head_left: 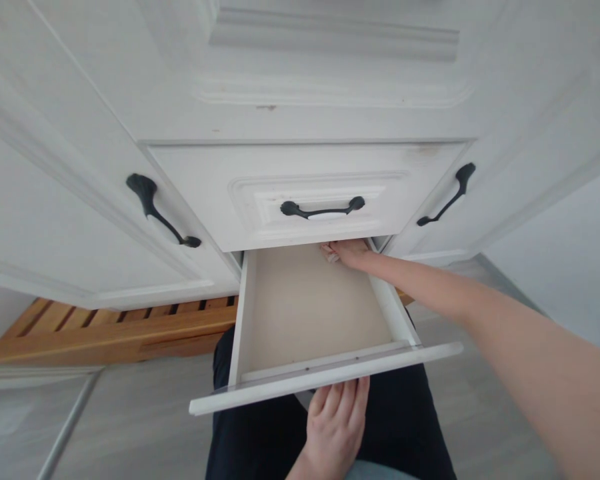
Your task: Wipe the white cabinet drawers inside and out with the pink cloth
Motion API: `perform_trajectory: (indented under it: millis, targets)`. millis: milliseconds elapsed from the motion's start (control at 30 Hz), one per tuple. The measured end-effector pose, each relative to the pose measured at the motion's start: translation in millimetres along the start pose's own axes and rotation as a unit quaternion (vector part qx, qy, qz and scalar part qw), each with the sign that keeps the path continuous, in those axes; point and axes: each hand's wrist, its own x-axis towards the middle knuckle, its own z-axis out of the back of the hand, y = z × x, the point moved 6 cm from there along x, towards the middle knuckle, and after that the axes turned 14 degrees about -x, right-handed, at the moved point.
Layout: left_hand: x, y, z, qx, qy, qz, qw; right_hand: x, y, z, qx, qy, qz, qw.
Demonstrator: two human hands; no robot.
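Observation:
A white drawer (330,377) stands pulled out of the cabinet, and its beige bottom panel (310,313) is bare in the part that shows. My right hand (351,253) reaches into its back right part, just under the drawer above. A small pale crumpled cloth (329,253) is pressed against the bottom panel by the closed fingers of that hand. Below, my left hand (336,427) is curled against the outside of the drawer's front. Its fingertips are hidden at the front panel, and the drawer's own handle is mostly out of sight.
Directly above is a shut drawer with a black handle (323,210). Cabinet doors with black handles (160,210) (447,197) flank it. A slatted wooden bench (180,330) lies low on the left. My legs (395,413) are beneath the open drawer, over a grey floor (145,400).

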Motion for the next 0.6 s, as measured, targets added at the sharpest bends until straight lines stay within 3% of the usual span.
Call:
perform_trajectory:
  millis: [100,233,467,600]
  targets:
    - [0.8,-0.7,1.4,0.001,-0.006,0.006,1.0,-5.0,-7.9,-2.3,-0.045,0.02,0.018,0.999]
    - [1.3,-2.3,1.6,0.008,0.0,0.006,1.0,-23.9,-3.8,-3.2,-0.069,0.045,0.101,0.992]
    - [-0.5,-1.0,-0.4,0.008,-0.008,0.001,1.0,-115.1,35.2,-21.9,-0.063,0.059,0.238,0.967]
    - [-2.7,-0.2,-3.9,0.018,-0.001,-0.001,1.0,-157.1,59.1,-28.8,0.002,0.158,0.336,0.929]
